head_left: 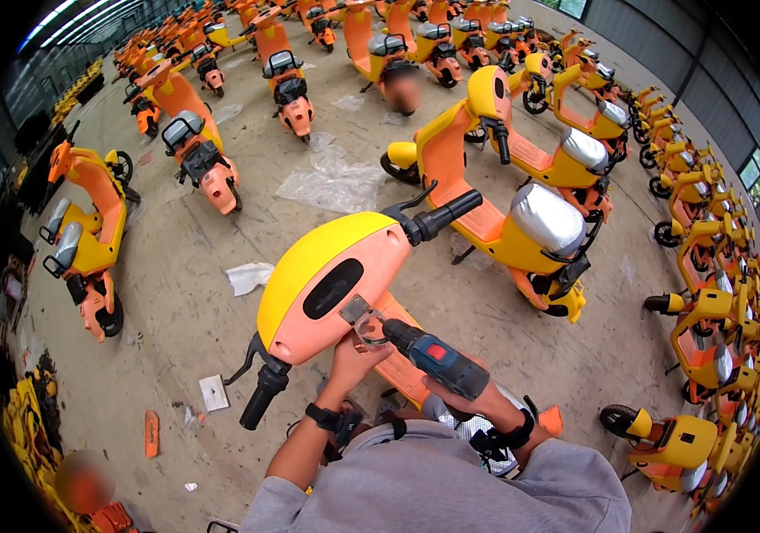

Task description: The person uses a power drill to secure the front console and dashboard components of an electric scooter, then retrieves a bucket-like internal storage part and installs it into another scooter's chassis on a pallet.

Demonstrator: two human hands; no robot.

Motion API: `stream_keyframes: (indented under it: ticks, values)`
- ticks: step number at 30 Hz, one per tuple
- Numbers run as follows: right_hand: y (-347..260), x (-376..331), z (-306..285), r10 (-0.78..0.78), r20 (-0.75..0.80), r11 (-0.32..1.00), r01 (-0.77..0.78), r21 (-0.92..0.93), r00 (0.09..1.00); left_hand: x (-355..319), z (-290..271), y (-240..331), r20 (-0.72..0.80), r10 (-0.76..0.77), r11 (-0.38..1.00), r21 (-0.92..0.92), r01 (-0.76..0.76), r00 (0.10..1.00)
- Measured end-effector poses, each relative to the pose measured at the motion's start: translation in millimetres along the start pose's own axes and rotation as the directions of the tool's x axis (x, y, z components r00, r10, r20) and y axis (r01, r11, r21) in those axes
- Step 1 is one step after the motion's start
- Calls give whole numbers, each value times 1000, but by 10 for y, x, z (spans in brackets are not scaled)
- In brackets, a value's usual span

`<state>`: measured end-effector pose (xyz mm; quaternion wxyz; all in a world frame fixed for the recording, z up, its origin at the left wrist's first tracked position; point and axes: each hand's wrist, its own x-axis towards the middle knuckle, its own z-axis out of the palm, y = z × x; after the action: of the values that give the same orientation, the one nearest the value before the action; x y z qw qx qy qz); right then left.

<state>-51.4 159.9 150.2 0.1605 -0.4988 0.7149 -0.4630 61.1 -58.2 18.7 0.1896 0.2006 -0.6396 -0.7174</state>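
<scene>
An orange and yellow scooter head [331,280] with black handlebar grips stands right in front of me. My left hand [353,351] presses against its lower orange face, fingers beside a small metal bracket [358,311]. A blue and black power drill [437,360] is gripped in my right hand [460,391], its tip set against the bracket. Both wrists wear black bands.
Many orange and yellow scooters stand in rows on the concrete floor, the nearest one [522,222] just right of mine. Plastic sheets [331,182], a white rag [248,275] and a small white plate [214,392] lie on the floor. Another person [402,84] is far ahead.
</scene>
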Motion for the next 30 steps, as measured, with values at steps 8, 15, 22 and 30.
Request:
stream_keyframes:
  ticks: [8,15,22,30]
  values:
    - [18,88,23,-6,26,999,7,-45,1000,-37,16,77,-27,-2,999,36,3,1000]
    - [35,61,17,-72,-43,997,72,-14,996,-16,43,50,-60,-21,999,-34,19,998]
    - [-2,49,-5,-21,-50,999,22,35,999,-19,46,42,-57,-9,998,-57,6,998]
    - [-53,106,37,21,-9,999,-20,37,1000,-29,57,145,-40,-7,1000,2,7,999]
